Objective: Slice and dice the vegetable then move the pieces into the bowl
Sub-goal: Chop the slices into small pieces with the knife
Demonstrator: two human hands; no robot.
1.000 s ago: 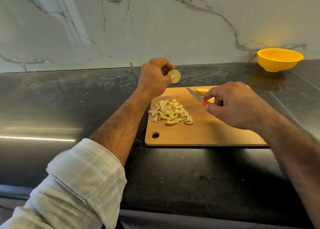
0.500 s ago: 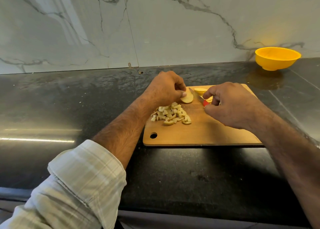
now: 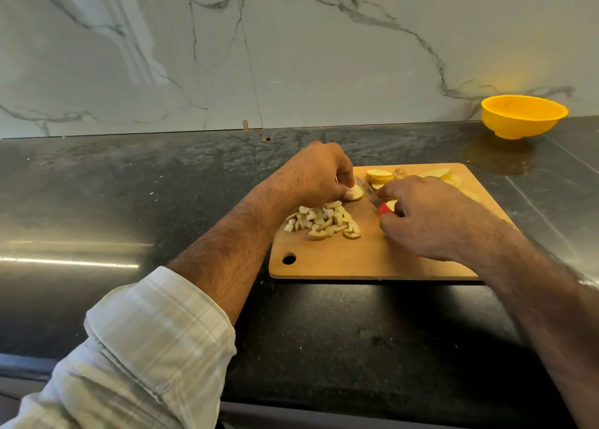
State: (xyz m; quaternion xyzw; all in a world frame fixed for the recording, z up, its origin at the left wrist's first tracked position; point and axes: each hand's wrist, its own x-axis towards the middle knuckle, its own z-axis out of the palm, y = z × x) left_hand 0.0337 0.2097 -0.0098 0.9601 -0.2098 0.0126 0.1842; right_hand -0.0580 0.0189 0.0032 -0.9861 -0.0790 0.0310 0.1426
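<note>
Nearest the camera, a rolled plaid sleeve (image 3: 155, 341) is covering the left forearm, which is reaching out over the dark stone counter (image 3: 97, 201). A wooden cutting board (image 3: 372, 260) is lying flat on that counter, its hanging hole at the near left corner. On the left part of the board a pile of diced vegetable pieces (image 3: 322, 221) is sitting in a loose heap. Just beyond the heap, the left hand (image 3: 316, 177) is curling its fingers down and pinching a round slice (image 3: 356, 193) against the board. To the right, the right hand (image 3: 428, 214) is gripping the red handle of a knife (image 3: 372, 198), whose blade is angling away toward the far left, its tip just beside the held slice. Farther back on the board, several uncut slices (image 3: 379, 176) are lying stacked and scattered near the far edge. Well apart, at the far right of the counter against the marble wall (image 3: 291, 55), a yellow bowl (image 3: 523, 117) is standing upright; what it holds cannot be seen.
</note>
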